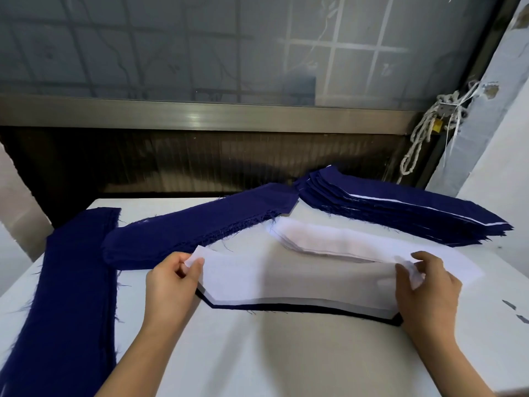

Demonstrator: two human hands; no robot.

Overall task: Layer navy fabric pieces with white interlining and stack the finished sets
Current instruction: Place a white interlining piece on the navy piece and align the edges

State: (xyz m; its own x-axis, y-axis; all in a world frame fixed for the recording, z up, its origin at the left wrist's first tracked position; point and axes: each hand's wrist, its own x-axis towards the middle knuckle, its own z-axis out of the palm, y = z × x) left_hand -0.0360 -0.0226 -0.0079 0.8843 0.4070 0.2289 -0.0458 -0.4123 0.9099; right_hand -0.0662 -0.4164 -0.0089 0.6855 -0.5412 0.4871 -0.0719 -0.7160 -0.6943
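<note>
Left hand (169,285) and right hand (426,287) each pinch 1 end of white interlining (286,279): thin, limp, likely light; best held at both ends.

light: soft daylight from the window (200,38) | shadow: grey patch on the table (286,368) | edges: bent, a bit blurry
</note>
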